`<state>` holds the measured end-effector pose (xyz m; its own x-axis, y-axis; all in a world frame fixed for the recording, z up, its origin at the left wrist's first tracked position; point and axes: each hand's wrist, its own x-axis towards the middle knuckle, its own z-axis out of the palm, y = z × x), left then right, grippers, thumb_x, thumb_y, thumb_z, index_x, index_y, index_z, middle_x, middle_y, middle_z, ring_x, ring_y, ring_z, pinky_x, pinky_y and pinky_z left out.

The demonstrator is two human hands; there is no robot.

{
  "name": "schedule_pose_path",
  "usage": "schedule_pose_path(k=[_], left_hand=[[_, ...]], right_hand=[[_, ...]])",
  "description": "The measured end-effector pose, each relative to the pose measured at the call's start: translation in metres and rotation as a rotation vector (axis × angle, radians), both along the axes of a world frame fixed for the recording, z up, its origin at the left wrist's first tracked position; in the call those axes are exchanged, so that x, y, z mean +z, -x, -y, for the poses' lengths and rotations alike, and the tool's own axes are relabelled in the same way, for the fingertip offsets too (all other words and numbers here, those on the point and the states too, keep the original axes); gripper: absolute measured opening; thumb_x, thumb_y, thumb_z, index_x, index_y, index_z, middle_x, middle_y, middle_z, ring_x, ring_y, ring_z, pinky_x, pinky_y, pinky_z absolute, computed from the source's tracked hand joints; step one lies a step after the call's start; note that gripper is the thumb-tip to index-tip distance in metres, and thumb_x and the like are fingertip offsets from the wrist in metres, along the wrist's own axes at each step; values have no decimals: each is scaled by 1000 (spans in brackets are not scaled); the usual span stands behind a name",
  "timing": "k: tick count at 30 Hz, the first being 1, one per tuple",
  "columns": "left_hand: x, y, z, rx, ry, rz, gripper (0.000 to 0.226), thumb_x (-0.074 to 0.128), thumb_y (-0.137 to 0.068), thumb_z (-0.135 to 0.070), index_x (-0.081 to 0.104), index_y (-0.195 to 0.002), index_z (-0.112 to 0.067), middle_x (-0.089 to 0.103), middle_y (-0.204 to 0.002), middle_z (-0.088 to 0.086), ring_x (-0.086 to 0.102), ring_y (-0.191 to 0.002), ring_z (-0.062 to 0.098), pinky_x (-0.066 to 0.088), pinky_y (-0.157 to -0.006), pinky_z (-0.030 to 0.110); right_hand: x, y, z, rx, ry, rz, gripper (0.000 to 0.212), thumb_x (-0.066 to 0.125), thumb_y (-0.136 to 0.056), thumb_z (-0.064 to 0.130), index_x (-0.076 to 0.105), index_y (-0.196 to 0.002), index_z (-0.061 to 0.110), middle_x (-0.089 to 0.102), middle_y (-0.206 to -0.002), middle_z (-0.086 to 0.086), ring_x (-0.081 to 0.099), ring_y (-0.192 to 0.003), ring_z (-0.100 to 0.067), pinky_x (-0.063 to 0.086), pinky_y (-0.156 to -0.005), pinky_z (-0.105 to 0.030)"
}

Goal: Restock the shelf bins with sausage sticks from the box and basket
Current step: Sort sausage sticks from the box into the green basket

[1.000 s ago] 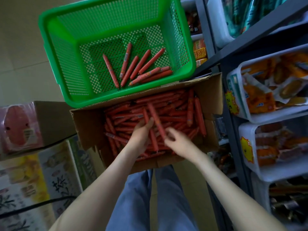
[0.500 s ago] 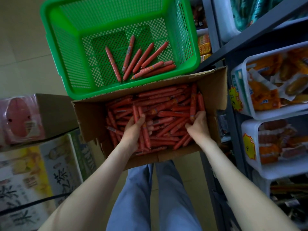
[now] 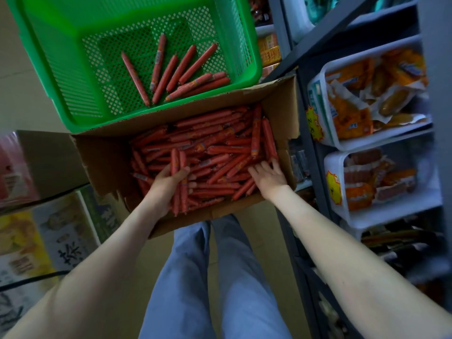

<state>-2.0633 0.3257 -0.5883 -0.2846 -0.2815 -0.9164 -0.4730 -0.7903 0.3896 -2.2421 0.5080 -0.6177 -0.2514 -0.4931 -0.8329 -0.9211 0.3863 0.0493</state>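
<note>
Down inside the cardboard box, I am curling the left hand round a small bundle of sausage sticks, with the thumb pressing across them and their ends poking out past the fingertips. The right hand is lying flat with its fingers spread on the heap at the box's right side, touching sticks but gripping nothing. The two hands are working well apart, one at each side of the heap.

I am judging this as the gathering step: a handful is being collected from the box, and nothing is going to the shelf yet. The next move is calling for a squeeze firm enough to stop the slick sticks sliding out, then a lift clear of the ragged cardboard edge and a swing right towards the white shelf bins. Which bin is meant for these I cannot tell; the ones in view are holding orange packets.

The sticks are looking smooth and glossy, thin rods in red-orange film with pinched ends and small printed bands, so I am expecting them to roll easily. The box is plain brown card, torn along its rim. Beyond it, the green basket is showing perforated plastic walls, with a few loose sticks lying fanned on its floor.
</note>
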Motion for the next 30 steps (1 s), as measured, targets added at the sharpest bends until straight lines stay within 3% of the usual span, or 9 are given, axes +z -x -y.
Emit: schedule_pose_path(k=[6,9,11,13,15,20,23,26,30], left_hand=[[9,4,-4,-98,15,-8,9,60,-92,-13,58,-100,-15,68,-82,8,67,-68,18,55,-70,32],[21,6,-2,-141,26,14,14,62,-90,-11,59,-103,-9,68,-83,9,67,-68,17,55,-67,30],[31,9,1,-175,50,27,19,64,-89,-12,59,-106,-6,69,-85,9,68,-68,16,55,-66,29],[48,14,5,-213,46,5,20,65,-88,-13,60,-107,-6,70,-84,8,68,-69,17,55,-67,31],[68,22,11,-183,-7,-52,16,63,-89,-14,58,-103,-8,66,-77,7,65,-63,18,53,-62,32],[119,48,44,30,-60,-169,8,55,-94,-19,52,-94,-12,57,-61,4,55,-47,15,53,-50,27],[134,64,76,225,-28,-277,5,48,-96,-11,52,-95,-9,60,-70,6,62,-55,15,57,-58,28],[122,82,114,349,66,-286,7,45,-94,0,50,-95,-5,59,-77,9,63,-61,15,57,-63,28],[82,106,157,308,123,-119,9,48,-92,2,50,-102,2,57,-86,18,65,-63,15,56,-55,22]], right_hand=[[-8,5,13,121,-70,-53,43,39,-96,17,41,-139,18,28,-150,-3,14,-140,-24,1,-116,-43],[-2,13,13,115,-60,41,39,45,-96,21,48,-134,17,25,-152,-7,14,-141,-28,4,-117,-43],[17,18,17,-48,3,196,37,49,-95,22,49,-132,16,37,-144,-11,28,-135,-31,20,-111,-38],[46,21,24,-319,116,365,32,52,-95,26,51,-125,16,54,-126,-8,49,-118,-28,38,-88,-30],[78,20,33,-571,228,528,27,53,-95,31,52,-119,18,63,-109,-3,60,-99,-22,42,-74,-29],[135,14,73,-881,537,741,8,53,-94,34,49,-99,38,63,-81,-11,56,-58,-15,46,-54,-33],[145,19,116,-951,709,680,16,52,-95,28,50,-111,29,59,-70,-1,52,-53,-4,41,-54,-23],[143,33,169,-890,845,558,33,51,-96,19,47,-129,14,55,-85,10,51,-71,-2,36,-65,-16],[101,56,231,-640,769,323,47,46,-98,18,35,-141,4,47,-132,-17,42,-119,-30,29,-98,-31]])
